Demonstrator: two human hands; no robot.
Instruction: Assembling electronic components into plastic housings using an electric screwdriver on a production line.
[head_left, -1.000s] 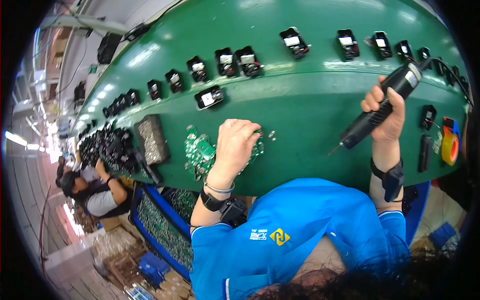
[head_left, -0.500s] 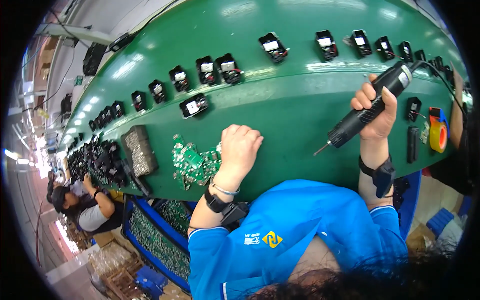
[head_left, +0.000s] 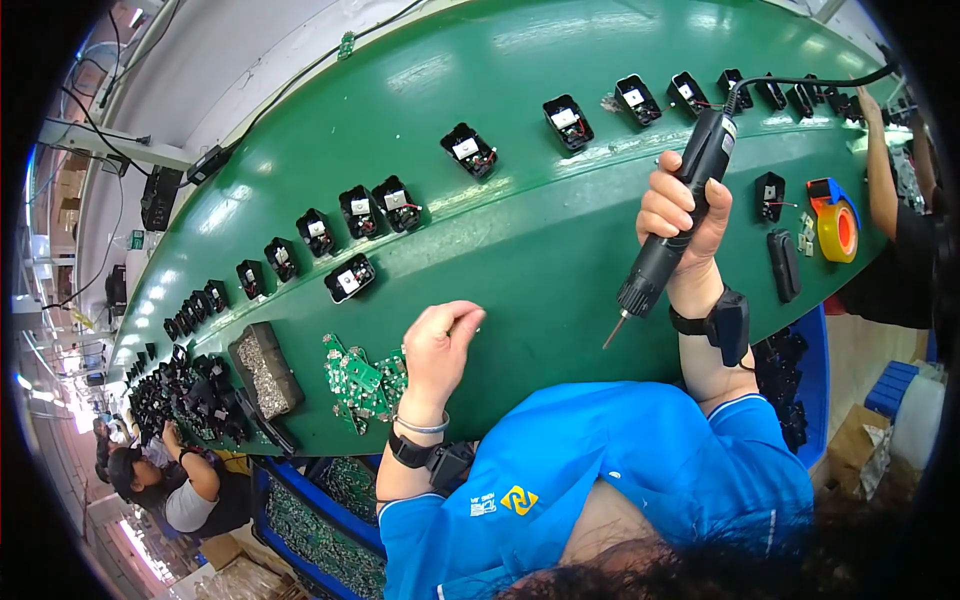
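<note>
In my right hand point(head_left: 684, 215) is a black electric screwdriver point(head_left: 655, 268), its bit slanting down to the left above the green table. My left hand point(head_left: 440, 345) hovers with thumb and forefinger pinched; a tiny bright speck shows at the fingertips, too small to name. Just left of that hand lies a pile of green circuit boards point(head_left: 362, 385). Beyond the pile, a box of small metal screws point(head_left: 268, 385) stands on the table. A black housing with a white part inside point(head_left: 350, 278) lies ahead of my left hand, apart from it.
Several black housings point(head_left: 468, 150) line the table's raised strip. A tape dispenser point(head_left: 836, 225), a black bar-shaped part point(head_left: 785, 265) and another housing point(head_left: 770, 196) lie at right. A heap of black parts point(head_left: 190, 395) is far left. Co-workers sit at both sides. Blue bins point(head_left: 310, 520) stand below.
My left hand has turned from resting palm-down near the boards to a thumb-and-finger pinch. The screwdriver is held more upright. The whole view has shifted.
</note>
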